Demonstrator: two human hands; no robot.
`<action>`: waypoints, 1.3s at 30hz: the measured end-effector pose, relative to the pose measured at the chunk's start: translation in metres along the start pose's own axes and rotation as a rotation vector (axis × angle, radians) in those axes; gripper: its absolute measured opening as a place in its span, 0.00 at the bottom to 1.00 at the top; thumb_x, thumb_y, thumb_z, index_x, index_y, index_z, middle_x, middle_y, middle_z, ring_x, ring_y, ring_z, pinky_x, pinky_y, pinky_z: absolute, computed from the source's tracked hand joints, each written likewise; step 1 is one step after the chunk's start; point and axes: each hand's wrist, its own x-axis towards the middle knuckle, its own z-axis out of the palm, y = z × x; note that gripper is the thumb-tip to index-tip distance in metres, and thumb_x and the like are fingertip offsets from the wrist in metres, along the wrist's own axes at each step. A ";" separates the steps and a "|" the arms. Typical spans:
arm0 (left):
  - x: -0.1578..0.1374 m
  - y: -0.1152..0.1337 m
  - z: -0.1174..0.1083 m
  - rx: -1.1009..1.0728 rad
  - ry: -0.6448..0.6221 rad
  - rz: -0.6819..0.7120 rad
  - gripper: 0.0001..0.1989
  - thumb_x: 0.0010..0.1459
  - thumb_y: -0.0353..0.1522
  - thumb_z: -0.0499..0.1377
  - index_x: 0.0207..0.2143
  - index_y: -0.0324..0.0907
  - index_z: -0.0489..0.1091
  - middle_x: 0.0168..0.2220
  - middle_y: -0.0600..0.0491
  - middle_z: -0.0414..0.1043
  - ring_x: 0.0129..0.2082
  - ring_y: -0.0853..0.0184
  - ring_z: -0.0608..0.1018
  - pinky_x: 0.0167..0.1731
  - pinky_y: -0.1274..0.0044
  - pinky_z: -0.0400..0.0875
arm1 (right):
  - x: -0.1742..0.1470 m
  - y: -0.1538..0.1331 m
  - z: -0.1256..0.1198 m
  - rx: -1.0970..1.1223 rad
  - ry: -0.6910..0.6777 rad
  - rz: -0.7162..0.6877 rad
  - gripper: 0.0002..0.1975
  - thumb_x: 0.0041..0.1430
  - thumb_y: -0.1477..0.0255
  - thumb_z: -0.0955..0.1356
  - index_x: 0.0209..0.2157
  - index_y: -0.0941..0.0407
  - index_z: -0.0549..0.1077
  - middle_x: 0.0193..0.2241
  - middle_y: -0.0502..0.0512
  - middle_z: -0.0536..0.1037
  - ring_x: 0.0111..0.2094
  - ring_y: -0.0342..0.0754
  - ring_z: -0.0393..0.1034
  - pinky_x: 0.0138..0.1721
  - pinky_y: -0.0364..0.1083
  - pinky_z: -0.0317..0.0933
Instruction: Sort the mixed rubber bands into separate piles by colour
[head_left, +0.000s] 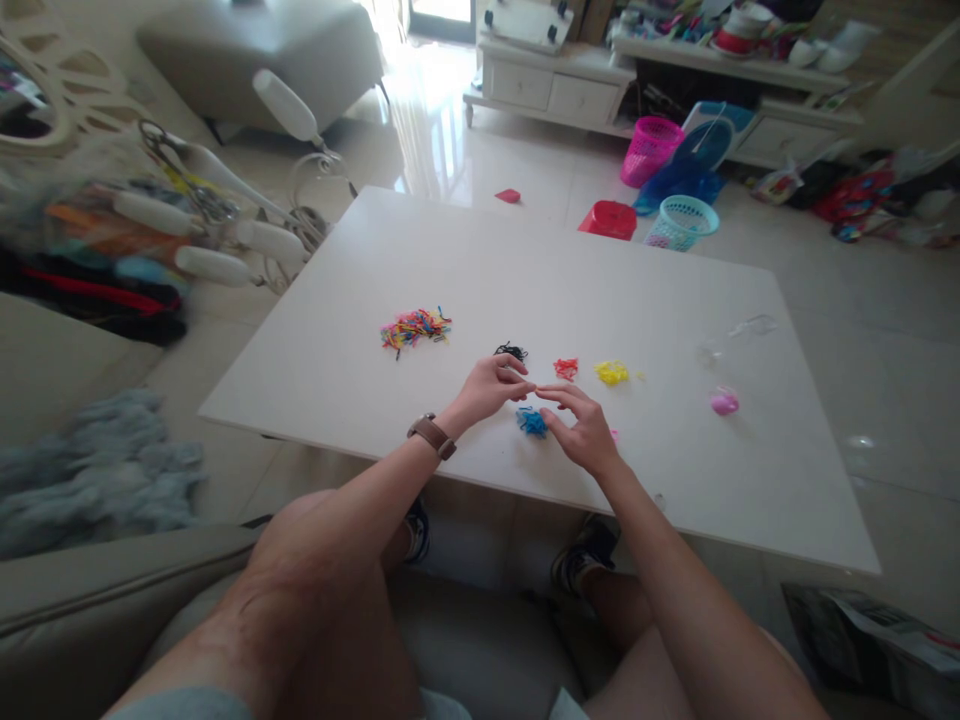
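Observation:
My left hand (495,388), with a brown-strapped watch (433,437) on the wrist, is closed in a pinch beside a pile of thin black bands (511,351). Whatever lies between its fingertips is too small to make out. The stretched fingertips of my right hand (586,428) meet those of the left, its thumb held apart near a pile of blue bands (532,422). Beyond the right hand are a red pile (566,369) and a yellow pile (612,373). A bit of pink (615,435) shows beside that hand. Farther left lies a mixed multicoloured pile (415,328).
Everything rests on a white table (337,290). A pink round object (724,401) and clear plastic pieces (752,326) are at its right. Past the far edge stand a red bin (611,219) and a light-blue basket (684,222). A white-shaded lamp (289,108) leans at the left.

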 end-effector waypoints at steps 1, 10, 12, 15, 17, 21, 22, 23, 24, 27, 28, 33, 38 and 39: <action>0.000 0.000 0.000 0.000 0.002 -0.002 0.18 0.46 0.35 0.72 0.34 0.38 0.70 0.25 0.50 0.79 0.24 0.69 0.78 0.29 0.76 0.74 | 0.000 0.000 0.000 0.000 0.002 0.000 0.12 0.64 0.69 0.68 0.47 0.51 0.78 0.48 0.57 0.79 0.51 0.54 0.73 0.48 0.54 0.70; -0.001 -0.001 0.000 -0.010 -0.009 -0.016 0.19 0.46 0.36 0.73 0.35 0.38 0.70 0.26 0.50 0.79 0.24 0.69 0.79 0.30 0.75 0.75 | 0.001 -0.002 -0.001 -0.004 0.020 0.007 0.11 0.64 0.68 0.67 0.45 0.50 0.79 0.46 0.56 0.80 0.50 0.54 0.73 0.51 0.57 0.69; 0.000 -0.002 -0.001 -0.004 -0.009 -0.019 0.19 0.46 0.36 0.73 0.35 0.38 0.70 0.26 0.50 0.79 0.24 0.69 0.79 0.30 0.75 0.75 | 0.000 0.000 -0.001 -0.010 0.026 0.004 0.10 0.64 0.69 0.67 0.45 0.51 0.79 0.45 0.56 0.81 0.49 0.53 0.74 0.53 0.57 0.69; 0.001 -0.003 -0.002 -0.006 -0.007 -0.019 0.19 0.46 0.37 0.73 0.35 0.38 0.70 0.26 0.50 0.79 0.24 0.69 0.79 0.29 0.75 0.74 | 0.000 0.002 -0.001 -0.027 0.038 0.008 0.11 0.64 0.69 0.68 0.45 0.51 0.79 0.45 0.56 0.81 0.49 0.53 0.74 0.51 0.56 0.70; 0.002 -0.004 -0.002 -0.010 -0.006 -0.015 0.20 0.45 0.37 0.73 0.35 0.38 0.70 0.26 0.50 0.79 0.24 0.69 0.78 0.29 0.76 0.74 | 0.000 0.004 -0.001 -0.059 0.072 0.015 0.11 0.63 0.69 0.68 0.45 0.51 0.79 0.45 0.57 0.80 0.49 0.54 0.74 0.51 0.56 0.70; 0.003 -0.004 0.000 0.003 -0.007 -0.025 0.20 0.45 0.37 0.74 0.34 0.38 0.70 0.26 0.50 0.79 0.24 0.69 0.78 0.29 0.76 0.74 | 0.002 0.018 -0.005 -0.186 0.211 0.084 0.11 0.62 0.68 0.67 0.43 0.53 0.80 0.45 0.59 0.81 0.49 0.56 0.74 0.53 0.59 0.68; 0.002 -0.003 0.000 0.006 -0.007 -0.030 0.19 0.45 0.36 0.74 0.34 0.38 0.69 0.26 0.50 0.79 0.24 0.69 0.78 0.29 0.76 0.74 | 0.002 0.024 -0.008 -0.218 0.252 0.118 0.12 0.61 0.68 0.67 0.43 0.54 0.80 0.45 0.60 0.80 0.49 0.56 0.73 0.53 0.60 0.67; 0.002 -0.003 0.000 0.009 -0.008 -0.034 0.19 0.45 0.36 0.74 0.33 0.38 0.69 0.26 0.50 0.79 0.24 0.69 0.78 0.29 0.76 0.74 | 0.003 0.032 -0.012 -0.247 0.290 0.155 0.13 0.60 0.68 0.67 0.43 0.55 0.80 0.45 0.60 0.80 0.49 0.57 0.73 0.54 0.60 0.67; 0.002 -0.002 0.000 0.012 -0.009 -0.038 0.19 0.45 0.36 0.74 0.33 0.38 0.69 0.26 0.50 0.79 0.24 0.69 0.78 0.29 0.76 0.74 | 0.003 0.040 -0.017 -0.270 0.331 0.198 0.14 0.59 0.68 0.67 0.43 0.56 0.79 0.46 0.61 0.80 0.50 0.58 0.72 0.54 0.61 0.66; 0.001 0.001 0.000 0.026 -0.005 -0.041 0.18 0.45 0.35 0.73 0.33 0.38 0.70 0.28 0.49 0.80 0.26 0.69 0.79 0.29 0.76 0.73 | 0.002 0.068 -0.033 -0.297 0.442 0.337 0.18 0.54 0.67 0.68 0.45 0.57 0.79 0.46 0.63 0.79 0.47 0.58 0.72 0.55 0.61 0.65; 0.000 0.001 -0.001 0.029 -0.004 -0.040 0.18 0.45 0.35 0.73 0.33 0.38 0.70 0.28 0.49 0.80 0.26 0.69 0.79 0.29 0.76 0.73 | 0.002 0.077 -0.037 -0.299 0.477 0.385 0.19 0.52 0.66 0.68 0.45 0.58 0.79 0.46 0.63 0.78 0.46 0.58 0.72 0.55 0.61 0.65; 0.000 0.002 -0.001 0.024 -0.002 -0.028 0.18 0.44 0.35 0.73 0.33 0.38 0.70 0.28 0.49 0.80 0.27 0.68 0.79 0.30 0.75 0.74 | 0.000 0.104 -0.047 -0.201 0.609 0.643 0.24 0.47 0.63 0.70 0.46 0.59 0.78 0.49 0.65 0.76 0.44 0.58 0.73 0.54 0.60 0.66; 0.000 0.001 -0.001 0.020 -0.001 -0.018 0.18 0.44 0.35 0.74 0.33 0.38 0.71 0.29 0.48 0.80 0.28 0.68 0.80 0.30 0.75 0.74 | 0.000 0.118 -0.045 -0.095 0.636 0.713 0.28 0.45 0.62 0.71 0.48 0.59 0.77 0.51 0.65 0.76 0.48 0.59 0.72 0.56 0.59 0.64; 0.001 0.001 -0.002 0.023 -0.001 -0.015 0.18 0.44 0.35 0.74 0.33 0.38 0.71 0.29 0.48 0.80 0.28 0.67 0.80 0.31 0.75 0.74 | 0.000 0.121 -0.045 -0.079 0.630 0.737 0.28 0.45 0.62 0.71 0.49 0.59 0.77 0.51 0.65 0.76 0.50 0.60 0.72 0.57 0.60 0.63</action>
